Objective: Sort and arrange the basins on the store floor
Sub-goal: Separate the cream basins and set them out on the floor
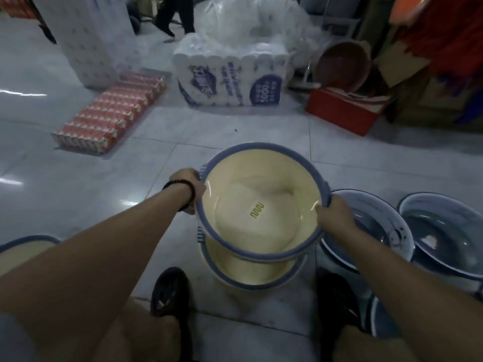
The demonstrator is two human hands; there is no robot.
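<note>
I hold a cream basin with a blue rim [261,205] tilted above the floor. My left hand [189,188] grips its left rim and my right hand [334,214] grips its right rim. Directly under it a second cream basin with a blue rim [245,273] stands on the tiles. To the right sit two blue-grey basins, one [376,231] touching my right wrist area and another [444,236] further right. A cream basin's edge [23,246] shows at the far left behind my left forearm.
Ahead lie a flat pack of red cartons [109,118], a large pack of white paper rolls [230,79], a red crate [342,111] and a brown basket [345,64]. A person's legs [175,19] stand at the back. My shoes [170,291] are on the tiles below.
</note>
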